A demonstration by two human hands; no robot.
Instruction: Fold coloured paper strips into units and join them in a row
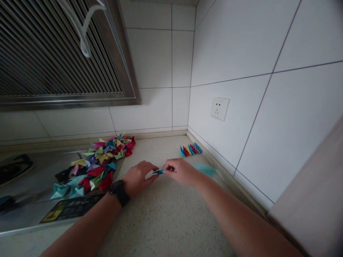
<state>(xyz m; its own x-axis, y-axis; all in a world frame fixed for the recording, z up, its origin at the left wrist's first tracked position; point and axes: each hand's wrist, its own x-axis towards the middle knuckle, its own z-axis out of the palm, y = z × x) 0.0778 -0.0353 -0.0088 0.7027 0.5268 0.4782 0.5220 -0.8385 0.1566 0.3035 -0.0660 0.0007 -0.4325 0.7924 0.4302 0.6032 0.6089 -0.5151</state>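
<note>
A small blue folded paper piece is held low over the speckled countertop. My left hand, with a black watch on its wrist, pinches its left end between thumb and fingers. At the other end, the fingers of my right hand are closed on the same piece. Beyond my right hand stands a short row of folded paper pieces in blue, red and yellow. To the left lies a heap of multicoloured folded paper shapes, spread over the stove's edge.
A gas stove with a dark label fills the left side. Above it hangs a slatted range hood with a white cord. A sheer teal piece lies near the right tiled wall, which carries a socket.
</note>
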